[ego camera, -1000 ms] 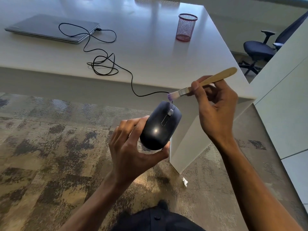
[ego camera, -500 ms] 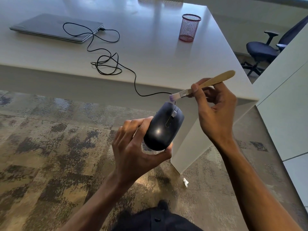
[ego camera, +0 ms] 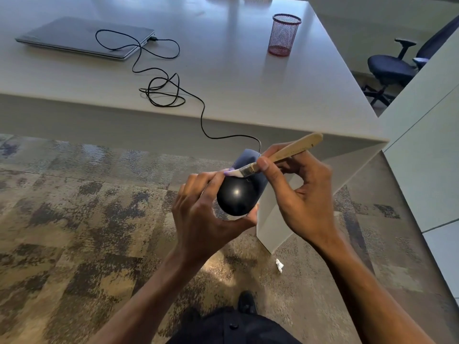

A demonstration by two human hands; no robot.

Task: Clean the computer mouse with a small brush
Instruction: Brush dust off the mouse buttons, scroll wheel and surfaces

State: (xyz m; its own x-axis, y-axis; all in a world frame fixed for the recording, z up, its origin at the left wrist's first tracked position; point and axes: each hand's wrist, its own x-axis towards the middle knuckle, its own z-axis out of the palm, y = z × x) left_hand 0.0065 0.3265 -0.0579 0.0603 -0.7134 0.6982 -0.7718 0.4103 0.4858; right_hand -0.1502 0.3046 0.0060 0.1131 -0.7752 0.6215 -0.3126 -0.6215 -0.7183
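Gripping the glossy black corded computer mouse (ego camera: 237, 196) in your left hand (ego camera: 203, 217), you hold it in the air in front of the white desk's (ego camera: 236, 78) near right corner, fingers and thumb curled round its sides. Your right hand (ego camera: 301, 197) pinches the small wooden-handled brush (ego camera: 280, 155), whose pale bristles touch the mouse's upper left edge. The mouse's black cable (ego camera: 164, 90) runs over the near edge to a closed grey laptop (ego camera: 87, 37) at the far left; a red mesh pen cup (ego camera: 284, 34) stands toward the far right edge.

On bench (ego camera: 236, 78): laptop (ego camera: 84, 37) far left, cup (ego camera: 284, 34) far right, cable (ego camera: 164, 90) between.
Before bench: mouse (ego camera: 238, 194) in left hand (ego camera: 201, 219); brush (ego camera: 280, 155), in right hand (ego camera: 303, 197), on it.
Right: chair (ego camera: 392, 68).
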